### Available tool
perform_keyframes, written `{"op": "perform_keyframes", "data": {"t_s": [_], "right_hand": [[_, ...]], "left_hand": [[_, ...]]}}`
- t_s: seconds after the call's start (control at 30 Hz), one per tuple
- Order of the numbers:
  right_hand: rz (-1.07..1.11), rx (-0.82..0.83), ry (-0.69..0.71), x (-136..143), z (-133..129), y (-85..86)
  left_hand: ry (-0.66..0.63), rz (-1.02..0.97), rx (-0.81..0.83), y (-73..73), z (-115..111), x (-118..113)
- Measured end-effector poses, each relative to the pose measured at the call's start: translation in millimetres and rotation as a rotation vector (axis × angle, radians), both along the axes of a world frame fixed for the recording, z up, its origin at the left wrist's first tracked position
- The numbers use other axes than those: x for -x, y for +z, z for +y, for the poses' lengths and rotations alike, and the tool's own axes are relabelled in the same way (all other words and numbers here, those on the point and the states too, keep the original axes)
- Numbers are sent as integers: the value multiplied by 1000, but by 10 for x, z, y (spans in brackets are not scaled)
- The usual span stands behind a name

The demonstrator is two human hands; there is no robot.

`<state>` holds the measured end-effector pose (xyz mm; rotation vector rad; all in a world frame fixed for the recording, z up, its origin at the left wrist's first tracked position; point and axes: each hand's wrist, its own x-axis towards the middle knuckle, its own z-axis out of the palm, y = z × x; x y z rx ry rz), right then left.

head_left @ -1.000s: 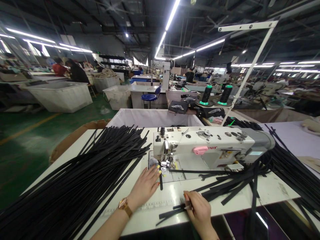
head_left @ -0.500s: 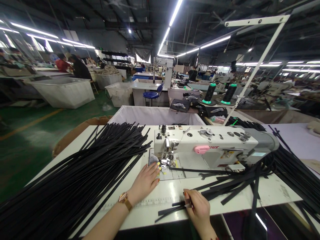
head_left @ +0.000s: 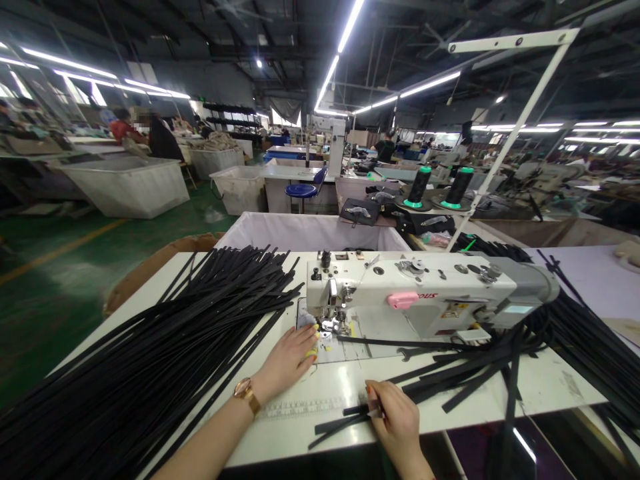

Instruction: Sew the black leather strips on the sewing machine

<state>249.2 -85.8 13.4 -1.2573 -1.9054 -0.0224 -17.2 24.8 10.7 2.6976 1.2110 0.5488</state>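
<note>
My left hand (head_left: 287,353) lies flat with its fingers stretched out, tips beside the presser foot (head_left: 327,326) of a white sewing machine (head_left: 370,283). Whatever may be under those fingertips is hidden. Close to the front edge, my right hand (head_left: 397,423) is curled shut around a small tool with a pale metal blade (head_left: 375,413); its kind is not clear. Ends of black straps (head_left: 333,425) stick out left of this hand, and I cannot tell whether its fingers grip them. One narrow black strap (head_left: 400,342) runs rightward from near the foot.
A large heap of black straps (head_left: 165,340) covers the table's left side. More straps (head_left: 480,373) lie to the right, near a wrench (head_left: 406,352). Behind the machine stand a cloth-lined bin (head_left: 300,230) and two black thread cones (head_left: 419,187). A ruler scale (head_left: 300,408) marks the tabletop.
My left hand and forearm have shifted very slightly left and down beside the presser foot. The right hand keeps nearly the same place and grip.
</note>
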Motion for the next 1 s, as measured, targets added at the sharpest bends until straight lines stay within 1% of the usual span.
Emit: {"op": "perform_keyframes", "data": {"t_s": [0.1,0.23,0.33,0.43,0.53,0.67,0.77,0.87,1.0], "right_hand": [[13,11,2,-11,3,-32],[17,5,5,-20,16,-76],[12,9,0,-13,23,-82],[12,11,-1,-8,24,-78],[3,28,3,-10,25,-78],[18,34,13,-11,40,-70],[12,26,11,-12,50,-62],[7,40,8,-16,50,-72],[0,54,-9,-22,45,-93]], "left_hand": [[-3,-100,2,77,199,38],[36,-184,9,194,593,26],[-25,-190,1,243,859,-22],[-126,-173,3,272,1020,-80],[-193,-152,6,311,1089,-116],[-236,-131,-13,382,1112,-85],[-246,-109,-42,410,1104,-16],[-237,-92,-63,403,1085,36],[-222,-72,-92,385,1081,39]]}}
